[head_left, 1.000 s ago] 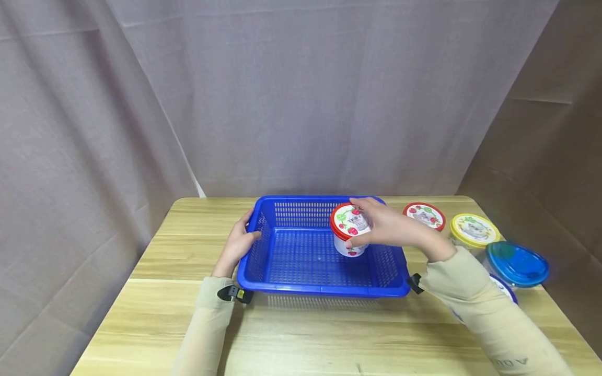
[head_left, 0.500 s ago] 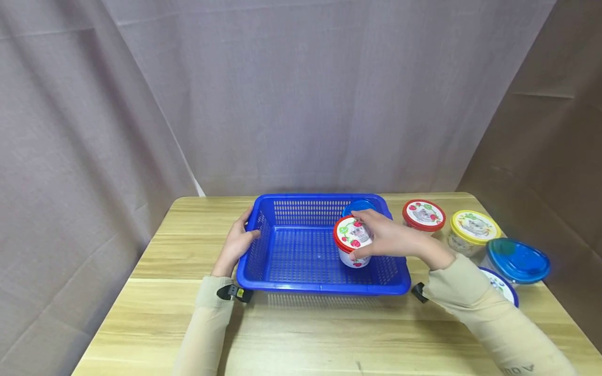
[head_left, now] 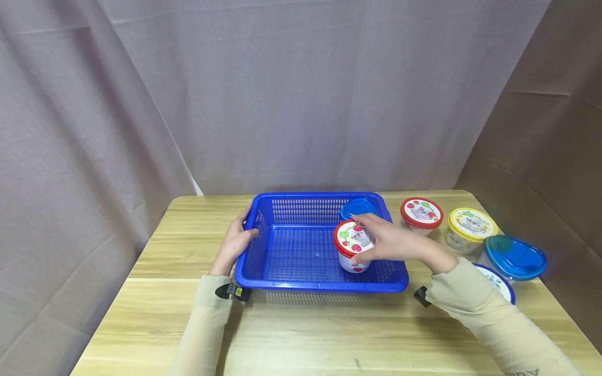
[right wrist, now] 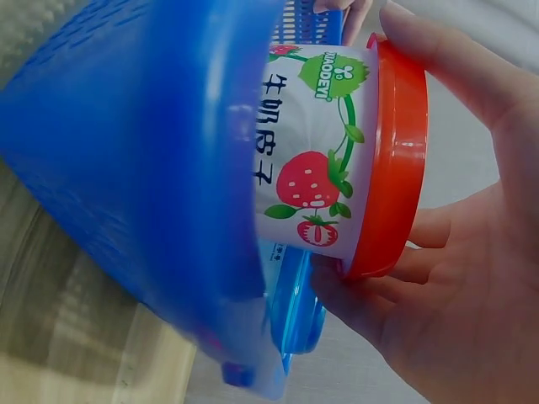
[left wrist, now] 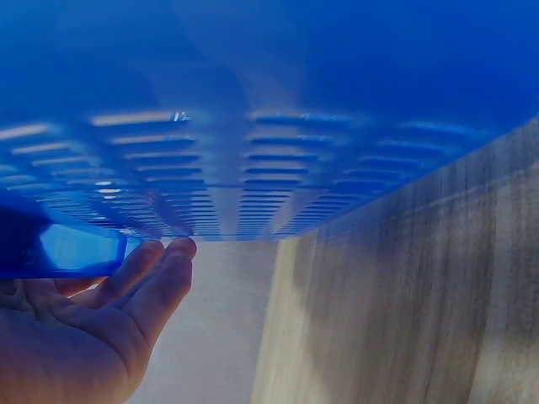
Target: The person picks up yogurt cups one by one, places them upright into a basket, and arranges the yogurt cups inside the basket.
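Note:
A blue plastic basket [head_left: 301,256] with perforated sides stands on the wooden table. At its left rim, my left hand [head_left: 235,241] grips the edge, thumb over the top; in the left wrist view the fingers of that hand [left wrist: 109,324] touch the outer wall. My right hand [head_left: 388,237] holds a round white tub [head_left: 354,245] with a red lid and strawberry print inside the basket's right half. The right wrist view shows thumb and fingers around the tub's red lid [right wrist: 396,160]. Behind it in the basket is a blue-lidded container [head_left: 358,207], partly hidden.
Right of the basket stand a red-lidded tub [head_left: 421,213], a yellow-lidded tub [head_left: 472,224], a blue-lidded container [head_left: 514,256] and a tub with a dark blue rim [head_left: 496,283], partly covered by the right sleeve. A grey curtain [head_left: 301,94] hangs behind the table.
My right hand has brought the red-lidded tub lower and nearer the basket's front, which exposes the blue-lidded container behind it. My left hand keeps its hold on the rim.

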`<state>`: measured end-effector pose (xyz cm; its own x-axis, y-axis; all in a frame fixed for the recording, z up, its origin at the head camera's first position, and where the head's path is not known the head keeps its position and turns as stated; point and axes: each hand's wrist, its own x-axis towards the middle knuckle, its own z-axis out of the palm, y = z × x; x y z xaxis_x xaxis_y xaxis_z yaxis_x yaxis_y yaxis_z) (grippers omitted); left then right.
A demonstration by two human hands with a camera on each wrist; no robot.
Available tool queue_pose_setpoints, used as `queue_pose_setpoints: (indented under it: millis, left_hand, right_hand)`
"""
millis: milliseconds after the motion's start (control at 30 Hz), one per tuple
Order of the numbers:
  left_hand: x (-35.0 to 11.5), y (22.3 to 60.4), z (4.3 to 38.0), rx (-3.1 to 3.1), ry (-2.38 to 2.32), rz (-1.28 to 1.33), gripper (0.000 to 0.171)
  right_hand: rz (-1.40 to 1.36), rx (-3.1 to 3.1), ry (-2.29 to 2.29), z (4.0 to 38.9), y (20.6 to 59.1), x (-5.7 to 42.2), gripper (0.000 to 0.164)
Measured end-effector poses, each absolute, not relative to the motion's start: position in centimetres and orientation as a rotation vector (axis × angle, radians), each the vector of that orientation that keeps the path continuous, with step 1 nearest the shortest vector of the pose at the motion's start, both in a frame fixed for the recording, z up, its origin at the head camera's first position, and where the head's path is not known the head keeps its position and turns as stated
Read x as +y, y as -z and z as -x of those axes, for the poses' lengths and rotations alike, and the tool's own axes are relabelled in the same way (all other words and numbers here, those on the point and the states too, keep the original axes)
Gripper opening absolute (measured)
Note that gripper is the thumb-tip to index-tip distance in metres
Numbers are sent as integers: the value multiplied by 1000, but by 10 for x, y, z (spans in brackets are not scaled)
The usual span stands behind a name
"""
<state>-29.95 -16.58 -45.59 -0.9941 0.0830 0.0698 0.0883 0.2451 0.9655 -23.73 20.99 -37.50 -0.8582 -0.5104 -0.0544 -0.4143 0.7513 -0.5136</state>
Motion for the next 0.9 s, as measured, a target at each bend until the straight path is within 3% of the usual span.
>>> queue_pose_setpoints:
  millis: [900]
  left_hand:
    - [-165, 457, 300, -2471, 1912, 177, 87]
  right_hand:
    - [710, 2778, 739, 228, 388, 216, 112]
